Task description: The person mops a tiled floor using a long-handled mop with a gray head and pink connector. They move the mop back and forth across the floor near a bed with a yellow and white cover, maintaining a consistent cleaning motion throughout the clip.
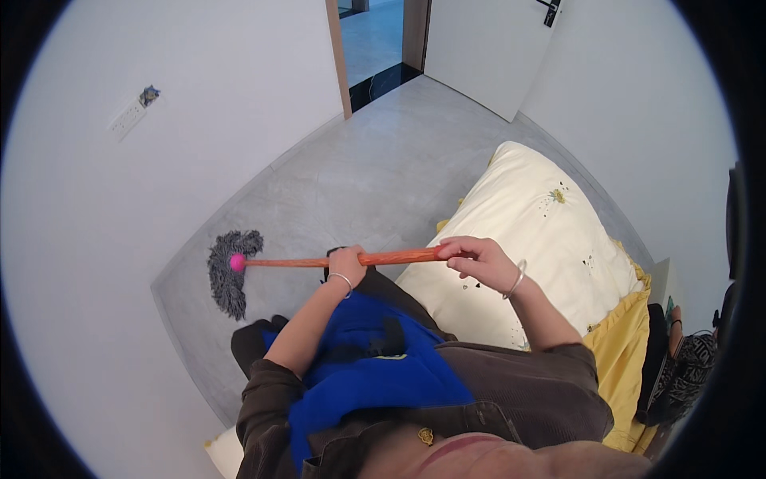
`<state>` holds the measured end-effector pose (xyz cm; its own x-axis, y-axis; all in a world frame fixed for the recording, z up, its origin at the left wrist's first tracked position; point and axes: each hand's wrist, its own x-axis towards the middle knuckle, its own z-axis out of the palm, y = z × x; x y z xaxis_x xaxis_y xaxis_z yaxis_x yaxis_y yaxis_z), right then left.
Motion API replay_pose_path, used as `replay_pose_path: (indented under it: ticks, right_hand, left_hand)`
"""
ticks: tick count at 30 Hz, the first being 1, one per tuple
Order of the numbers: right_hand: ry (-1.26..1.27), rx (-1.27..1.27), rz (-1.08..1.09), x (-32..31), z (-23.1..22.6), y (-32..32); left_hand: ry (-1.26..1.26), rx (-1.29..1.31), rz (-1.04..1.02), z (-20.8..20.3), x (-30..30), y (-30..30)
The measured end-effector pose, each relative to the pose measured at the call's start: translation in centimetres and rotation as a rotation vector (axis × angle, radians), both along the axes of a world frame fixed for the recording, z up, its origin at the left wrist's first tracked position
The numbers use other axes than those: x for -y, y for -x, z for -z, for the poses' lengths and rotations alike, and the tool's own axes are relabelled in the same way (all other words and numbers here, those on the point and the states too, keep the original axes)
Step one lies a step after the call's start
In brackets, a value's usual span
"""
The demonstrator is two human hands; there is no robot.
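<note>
A mop with an orange-red handle [303,263], a pink joint and a shaggy grey head [229,289] stretches across the view, its head on the floor at the left near the wall. My left hand [348,263] is wrapped round the middle of the handle. At the handle's upper end, my right hand [476,262] has its thumb and fingers curled about the tip. A bracelet circles each wrist. Blue cloth [375,351] covers my front, over brown clothing.
A bed with a cream and yellow quilt [542,215] lies close on my right. Ahead, a white door [487,48] stands open beside a doorway [371,48]. A wall socket [128,118] is on the left wall. At the far right edge another person [686,375] is partly visible.
</note>
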<state>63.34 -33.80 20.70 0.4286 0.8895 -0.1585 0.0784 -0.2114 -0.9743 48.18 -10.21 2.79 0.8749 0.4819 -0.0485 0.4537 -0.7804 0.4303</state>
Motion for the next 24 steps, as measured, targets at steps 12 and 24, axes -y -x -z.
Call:
replay_pose_path:
  ticks: [12,24]
  right_hand:
    - [-0.23,0.687,0.466,-6.5,1.2,5.0]
    - [-0.241,0.677,0.514,-14.0,-2.6,3.3]
  left_hand:
    - [0.106,0.071,-0.07,3.3,-7.3,6.4]
    - [0.154,0.308,-0.343,4.0,-10.4,7.0]
